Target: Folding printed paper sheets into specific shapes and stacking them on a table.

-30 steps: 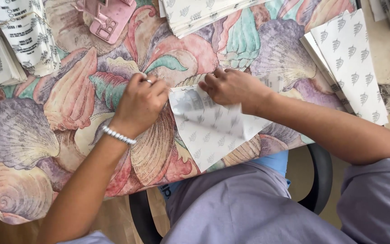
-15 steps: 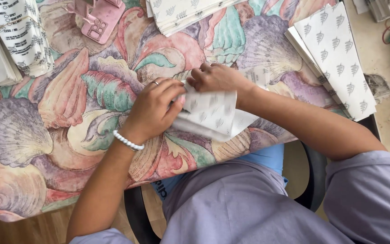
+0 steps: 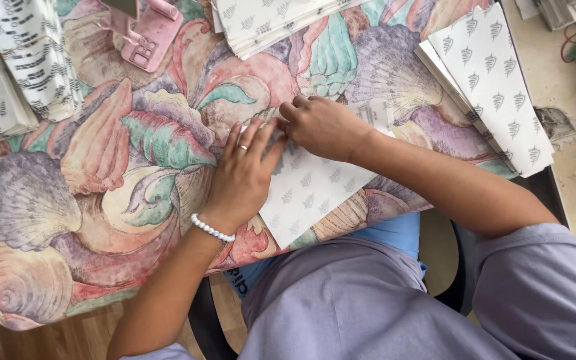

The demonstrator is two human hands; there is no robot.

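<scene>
Both hands press a white leaf-print paper sheet (image 3: 308,193) flat at the near edge of a shell-pattern tablecloth (image 3: 101,200): left hand (image 3: 245,177) w/ fingers spread flat, right hand (image 3: 321,127) w/ fingers curled onto the sheet's top edge.

- The surface (image 3: 101,200) is covered by a cloth printed with large seashells in pink, green, purple and cream.
- A white sheet of paper with small grey leaf marks (image 3: 308,193) lies flat at the near edge, near the middle.
- A stack of the same patterned paper (image 3: 495,87) lies to the far right, reaching the surface's right edge.
- Another stack (image 3: 268,23) sits at the far edge, middle.
- Folded patterned papers (image 3: 8,73) are piled at the far left.
- A pink tool (image 3: 145,33) rests far left of centre.
</scene>
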